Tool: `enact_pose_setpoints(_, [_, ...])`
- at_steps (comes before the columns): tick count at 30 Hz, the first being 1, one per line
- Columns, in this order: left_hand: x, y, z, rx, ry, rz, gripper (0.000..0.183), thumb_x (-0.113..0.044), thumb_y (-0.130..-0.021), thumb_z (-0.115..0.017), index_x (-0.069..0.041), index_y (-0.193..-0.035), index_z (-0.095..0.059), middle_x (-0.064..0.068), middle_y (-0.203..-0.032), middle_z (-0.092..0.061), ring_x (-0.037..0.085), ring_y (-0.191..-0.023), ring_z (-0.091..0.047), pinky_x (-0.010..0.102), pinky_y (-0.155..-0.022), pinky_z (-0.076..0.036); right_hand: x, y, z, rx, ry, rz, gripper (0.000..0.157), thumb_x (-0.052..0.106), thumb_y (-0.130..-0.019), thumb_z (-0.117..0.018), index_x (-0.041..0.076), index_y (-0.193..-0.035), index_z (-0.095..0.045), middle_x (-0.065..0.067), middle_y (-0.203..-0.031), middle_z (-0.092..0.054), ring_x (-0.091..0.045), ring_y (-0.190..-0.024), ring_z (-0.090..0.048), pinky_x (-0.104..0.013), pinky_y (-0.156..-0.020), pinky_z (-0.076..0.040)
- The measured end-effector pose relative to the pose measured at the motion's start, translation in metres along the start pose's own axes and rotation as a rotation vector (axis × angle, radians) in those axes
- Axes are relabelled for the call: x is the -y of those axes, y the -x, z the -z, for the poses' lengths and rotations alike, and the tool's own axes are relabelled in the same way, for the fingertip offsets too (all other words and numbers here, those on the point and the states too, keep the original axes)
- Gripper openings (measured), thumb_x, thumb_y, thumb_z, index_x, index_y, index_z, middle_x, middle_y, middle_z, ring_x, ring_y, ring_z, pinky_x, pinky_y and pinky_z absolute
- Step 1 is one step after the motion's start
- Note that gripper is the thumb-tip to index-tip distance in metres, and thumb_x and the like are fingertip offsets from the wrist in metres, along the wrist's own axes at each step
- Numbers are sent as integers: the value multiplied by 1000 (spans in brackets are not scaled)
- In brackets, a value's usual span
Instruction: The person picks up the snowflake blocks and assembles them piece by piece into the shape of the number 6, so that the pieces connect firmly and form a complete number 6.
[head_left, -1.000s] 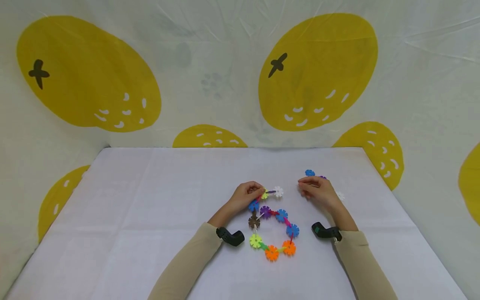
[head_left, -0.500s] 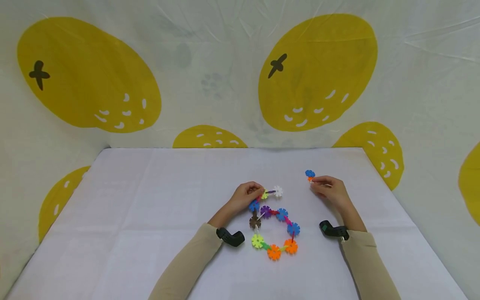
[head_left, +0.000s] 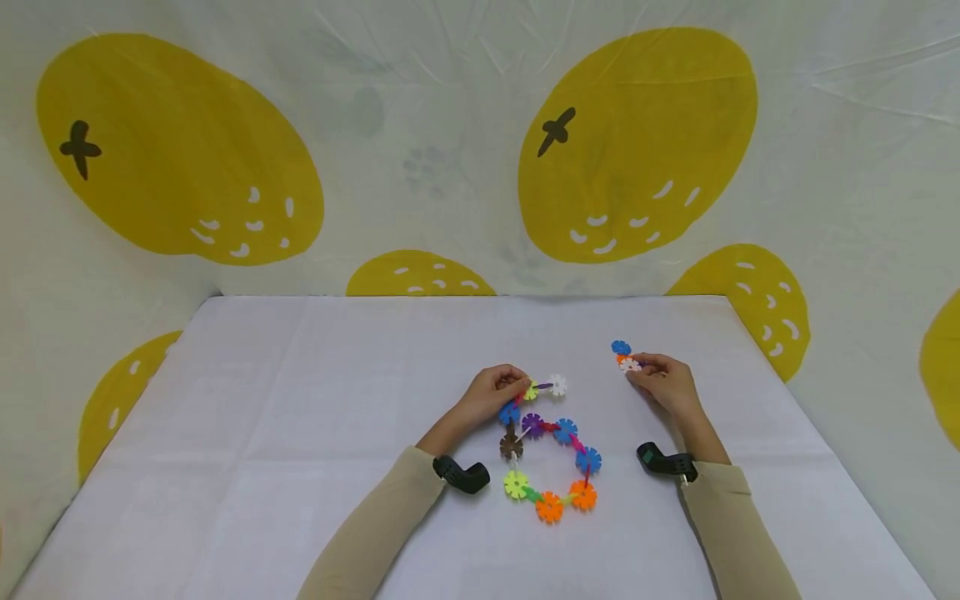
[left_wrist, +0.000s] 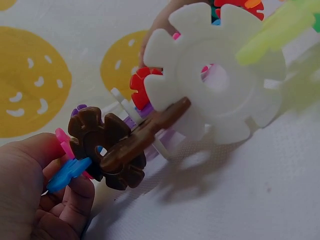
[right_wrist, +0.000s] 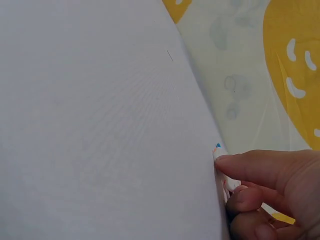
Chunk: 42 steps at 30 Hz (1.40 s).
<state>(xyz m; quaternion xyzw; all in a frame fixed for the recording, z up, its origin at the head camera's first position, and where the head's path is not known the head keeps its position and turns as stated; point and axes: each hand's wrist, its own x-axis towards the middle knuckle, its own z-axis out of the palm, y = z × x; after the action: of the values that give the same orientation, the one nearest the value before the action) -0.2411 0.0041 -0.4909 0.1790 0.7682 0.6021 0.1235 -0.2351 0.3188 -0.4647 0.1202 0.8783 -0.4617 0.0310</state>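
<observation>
My left hand point(head_left: 491, 392) pinches the upper end of a chain of notched snowflake discs, around the blue and pink pieces in the left wrist view. Beyond its fingertips stick out a yellow-green disc point(head_left: 531, 389) and a white disc point(head_left: 558, 384). Below hang a brown disc point(left_wrist: 102, 145) and a ring of discs, with orange discs point(head_left: 549, 507) at the bottom. At the right, my right hand point(head_left: 667, 383) pinches a white snowflake disc point(head_left: 630, 366) between thumb and finger. An orange disc point(head_left: 622, 358) sits right behind it, and a purple piece is mostly hidden by the fingers.
A blue disc point(head_left: 621, 347) lies just beyond the orange one. The white-covered table point(head_left: 300, 417) ends at a curtain point(head_left: 450, 167) printed with yellow fruit. Black wrist cameras point(head_left: 461, 475) sit on both forearms.
My right hand first drew back to the right, uncovering the orange disc. The white disc, earlier right of that hand, is now at its fingertips. My left hand has hardly moved.
</observation>
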Motion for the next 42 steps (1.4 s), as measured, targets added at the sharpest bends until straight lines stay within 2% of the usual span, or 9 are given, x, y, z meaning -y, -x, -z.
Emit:
enact_pose_setpoints(4, [-1,1,0,-2,8,-6,24,-19,-97,-62,3,-105,-68,-2,-79,-61,5,-66,-48,19,-62,-40,1,0,-1,9,-15,-25,47,23,-95,-65,-1,-134,-53,-11,-102,-54,-15,-80,-52,-14,-65,-47])
enact_pose_setpoints(8, [5,-1,-1,-3,11,-7,24,-20,-96,-62,2,-105,-68,-2,-79,-61,5,-66,-48,19,-62,-40,2,0,0,26,-49,-32,46,25,-96,-63,-2,-131,-52,-13,-113,-57,-12,-85,-54,-12,-70,-49])
enact_pose_setpoints(13, [4,-1,-1,-4,14,-18,24,-18,-97,-62,4,-105,-68,4,-80,-63,5,-66,-49,20,-61,-40,3,1,0,64,-88,2,46,27,-96,-63,-4,-129,-53,-3,-101,-63,-6,-76,-59,-14,-70,-51])
enact_pose_setpoints(17, [3,-1,-2,-5,17,-19,26,-17,-98,-60,6,-107,-66,8,-83,-65,5,-66,-49,19,-61,-40,7,3,-4,127,-110,37,48,28,-97,-63,-5,-130,-54,-5,-99,-64,-8,-74,-61,-17,-70,-51])
enact_pose_setpoints(23, [3,-1,-2,1,13,-10,25,-20,-97,-61,3,-106,-68,2,-81,-63,6,-67,-49,19,-62,-41,12,6,-11,214,-122,68,48,29,-97,-63,-4,-131,-55,-7,-98,-66,-12,-76,-63,-17,-72,-51])
enact_pose_setpoints(30, [4,1,0,8,8,-65,31,-30,-97,-61,-1,-104,-69,-2,-80,-63,6,-68,-50,21,-63,-42,15,7,-22,306,-228,143,41,19,-95,-65,-9,-123,-55,-4,-88,-70,-12,-71,-66,-20,-71,-53])
enact_pose_setpoints(37, [4,0,-1,-2,7,-4,26,-21,-97,-61,2,-107,-68,5,-84,-65,7,-69,-49,20,-64,-42,16,7,-31,392,-298,193,37,14,-92,-69,-13,-115,-56,-4,-88,-72,-14,-74,-68,-22,-67,-54])
enact_pose_setpoints(42, [1,0,-1,-12,12,0,26,-20,-97,-61,3,-108,-68,7,-85,-64,7,-68,-48,20,-62,-40,18,8,-35,421,-290,208,33,13,-91,-69,-11,-111,-57,-5,-90,-71,-14,-79,-69,-23,-74,-55])
